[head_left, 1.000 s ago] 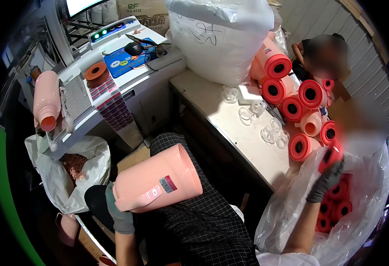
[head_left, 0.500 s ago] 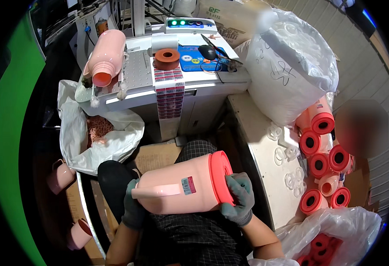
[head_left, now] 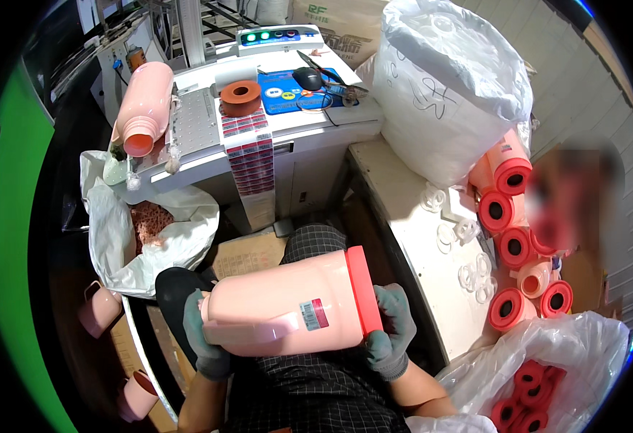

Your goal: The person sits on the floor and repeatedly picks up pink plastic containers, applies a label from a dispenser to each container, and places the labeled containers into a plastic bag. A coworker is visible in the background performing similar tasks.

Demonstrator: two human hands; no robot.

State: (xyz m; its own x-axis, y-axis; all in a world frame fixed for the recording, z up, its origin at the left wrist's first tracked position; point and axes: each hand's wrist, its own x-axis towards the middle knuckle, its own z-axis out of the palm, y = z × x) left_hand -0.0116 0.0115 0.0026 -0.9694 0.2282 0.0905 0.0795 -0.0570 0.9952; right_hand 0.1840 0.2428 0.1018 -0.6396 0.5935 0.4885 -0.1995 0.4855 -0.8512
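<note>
A large pink jug (head_left: 266,296) with a side handle and a small label lies on its side across my lap. Its red lid (head_left: 363,292) points to the right. My left hand (head_left: 205,339), in a grey-green glove, is wrapped round the base end near the handle. My right hand (head_left: 393,328), gloved alike, grips the lid from its right end, with fingers curled at the rim; part of the fingers is hidden behind the lid.
A pink bottle (head_left: 146,105) lies on the white machine (head_left: 316,155) ahead, near an orange tape roll (head_left: 240,99). White rings (head_left: 475,278) lie on the right bench (head_left: 403,238). Red-lidded jugs (head_left: 508,307) are stacked beyond; a plastic bag (head_left: 461,375) holds red lids (head_left: 536,386).
My view has shifted, so the surroundings sit differently. The jug has turned slightly, and its lid now shows edge-on rather than partly from its end. Both hands still hold it.
</note>
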